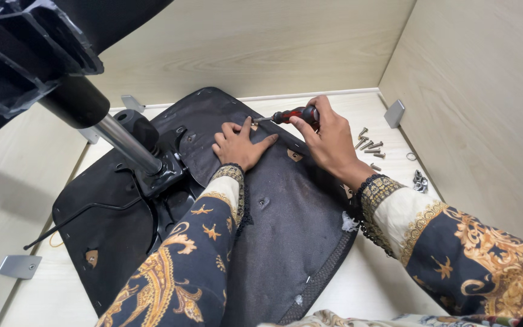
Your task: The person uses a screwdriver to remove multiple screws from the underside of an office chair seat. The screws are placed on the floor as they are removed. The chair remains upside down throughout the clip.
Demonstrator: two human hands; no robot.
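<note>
An upturned black chair seat (pixel 286 224) lies on a pale wooden surface. My left hand (pixel 240 145) rests flat on the seat's underside near its far edge, fingers spread. My right hand (pixel 328 139) grips a screwdriver (pixel 289 115) with a red and black handle. The shaft points left, and its tip sits at the seat's far edge just beyond my left fingertips. Both arms wear dark sleeves with gold patterns.
A black tilt mechanism with a chrome gas cylinder (pixel 125 142) stands on the seat's left half. Several loose screws (pixel 368 145), a washer (pixel 411 157) and a small metal part (pixel 419 181) lie right of the seat. Metal brackets (pixel 394 113) join the wooden walls around.
</note>
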